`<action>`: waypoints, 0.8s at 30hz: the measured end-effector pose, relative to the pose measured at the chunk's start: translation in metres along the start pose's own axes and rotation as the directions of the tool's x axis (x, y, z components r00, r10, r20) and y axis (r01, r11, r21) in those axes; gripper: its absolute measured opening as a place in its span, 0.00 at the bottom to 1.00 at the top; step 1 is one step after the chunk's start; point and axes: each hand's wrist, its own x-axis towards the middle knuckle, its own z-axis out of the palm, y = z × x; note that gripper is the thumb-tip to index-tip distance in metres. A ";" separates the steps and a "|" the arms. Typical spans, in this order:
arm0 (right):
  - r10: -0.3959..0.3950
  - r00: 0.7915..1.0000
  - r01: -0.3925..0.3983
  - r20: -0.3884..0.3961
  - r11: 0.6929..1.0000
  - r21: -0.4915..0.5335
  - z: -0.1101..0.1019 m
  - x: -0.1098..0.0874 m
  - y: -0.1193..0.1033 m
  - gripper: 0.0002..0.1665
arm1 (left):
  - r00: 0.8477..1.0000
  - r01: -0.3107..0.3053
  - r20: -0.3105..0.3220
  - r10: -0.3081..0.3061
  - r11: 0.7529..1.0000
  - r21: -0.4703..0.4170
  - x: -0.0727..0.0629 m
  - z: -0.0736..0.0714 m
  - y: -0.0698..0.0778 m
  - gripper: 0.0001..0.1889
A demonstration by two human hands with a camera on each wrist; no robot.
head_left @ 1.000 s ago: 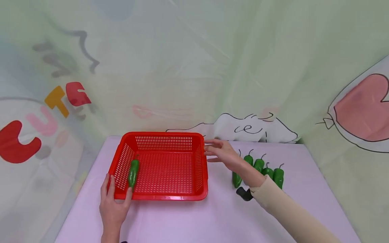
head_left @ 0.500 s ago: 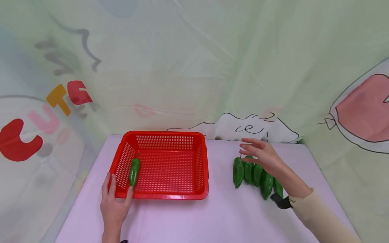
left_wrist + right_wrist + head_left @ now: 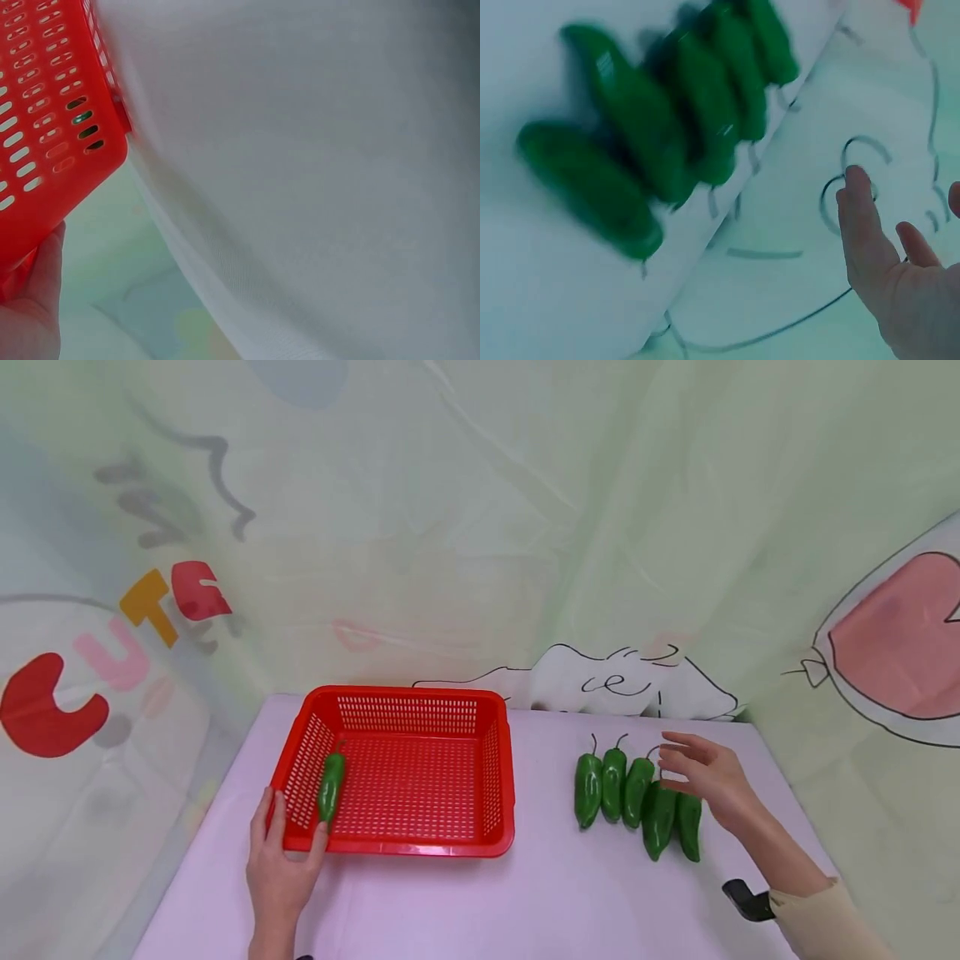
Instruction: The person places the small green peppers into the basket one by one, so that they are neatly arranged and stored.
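My left hand holds the near left corner of a red plastic basket, its fingers at the left rim and thumb at the front rim. In the left wrist view, part of that hand shows against the perforated basket wall. One green pepper lies in the basket along its left side. My right hand holds nothing, its fingers relaxed above the stem end of a row of green peppers. The right wrist view shows several blurred peppers beside the hand.
The table has a pale lilac cover. A printed fabric backdrop stands behind it and along both sides. The row of peppers lies right of the basket, separated from it by a strip of table.
My right hand has moved right, from the basket's right rim to over the peppers on the right. My left hand and the basket have stayed in place.
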 end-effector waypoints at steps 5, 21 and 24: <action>0.025 0.995 -0.042 -0.101 0.985 -0.169 -0.017 -0.011 0.024 0.36 | 1.000 0.004 0.001 -0.004 1.000 0.002 -0.001 0.000 0.000 0.43; 0.252 0.953 -0.257 -0.167 0.966 -0.008 -0.038 -0.003 0.084 0.40 | 0.999 -0.027 -0.024 0.026 0.999 -0.034 0.001 0.001 -0.004 0.43; 0.263 0.948 -0.269 -0.178 0.963 -0.013 -0.035 0.000 0.093 0.38 | 1.000 -0.025 -0.018 0.024 0.999 -0.030 0.000 0.001 -0.003 0.43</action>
